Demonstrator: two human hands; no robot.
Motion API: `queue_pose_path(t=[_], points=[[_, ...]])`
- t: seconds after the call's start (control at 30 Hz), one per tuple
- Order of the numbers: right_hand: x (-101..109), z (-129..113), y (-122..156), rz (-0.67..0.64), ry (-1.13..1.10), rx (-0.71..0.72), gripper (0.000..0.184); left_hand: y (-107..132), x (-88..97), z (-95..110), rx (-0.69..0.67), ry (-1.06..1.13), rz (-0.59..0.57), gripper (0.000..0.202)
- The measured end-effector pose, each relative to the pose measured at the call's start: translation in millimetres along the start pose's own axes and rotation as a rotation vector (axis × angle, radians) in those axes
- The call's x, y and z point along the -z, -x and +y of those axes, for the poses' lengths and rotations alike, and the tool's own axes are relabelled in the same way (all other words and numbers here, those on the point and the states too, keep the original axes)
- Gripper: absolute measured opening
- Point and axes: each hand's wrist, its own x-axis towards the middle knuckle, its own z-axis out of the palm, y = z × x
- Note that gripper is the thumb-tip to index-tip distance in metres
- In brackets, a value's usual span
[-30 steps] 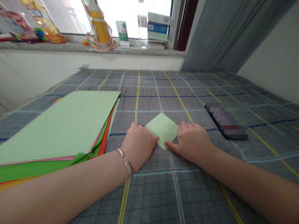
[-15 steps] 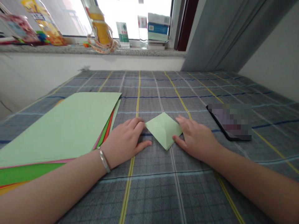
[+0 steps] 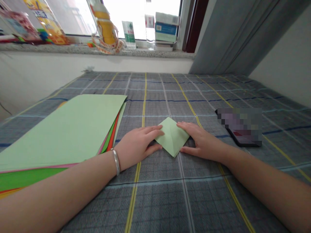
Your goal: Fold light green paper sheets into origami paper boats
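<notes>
A small diamond of folded light green paper (image 3: 173, 137) lies on the checked grey bedspread (image 3: 155, 194), a crease running down its middle. My left hand (image 3: 138, 144) rests against its left side, with the fingertips lying over that corner. My right hand (image 3: 199, 140) presses on the right corner from the other side, and its thumb lies just below. A silver bangle (image 3: 116, 161) circles my left wrist. Beyond my left forearm lies a stack of coloured paper sheets (image 3: 63, 129), light green on top, with pink, green, orange and yellow edges showing.
A phone (image 3: 239, 127), pixelated over its face, lies to the right of my right hand. At the far end, a stone windowsill (image 3: 97, 50) holds bottles, a blue-and-white box and packets. A grey curtain (image 3: 233, 35) hangs at the upper right.
Both hands have slid inward, and their fingers now lie on the paper's side corners instead of beside it. The paper diamond stays in nearly the same place.
</notes>
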Motion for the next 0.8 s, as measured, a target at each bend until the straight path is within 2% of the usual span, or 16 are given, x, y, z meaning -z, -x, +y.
queue_pose_path(t=[0.27, 0.5, 0.8], points=[[0.4, -1.6, -2.2, 0.028, -0.063, -0.016, 0.069, -1.9, -0.4, 3.2, 0.071, 0.050, -0.004, 0.032], [1.3, -3.5, -2.2, 0.004, -0.019, -0.036, 0.060, -3.6, -3.2, -0.5, -0.052, 0.112, -0.017, 0.032], [0.5, -6.3, -4.4, 0.039, -0.005, 0.018, 0.057, -5.9, -3.9, -0.2, -0.061, 0.136, -0.011, 0.035]])
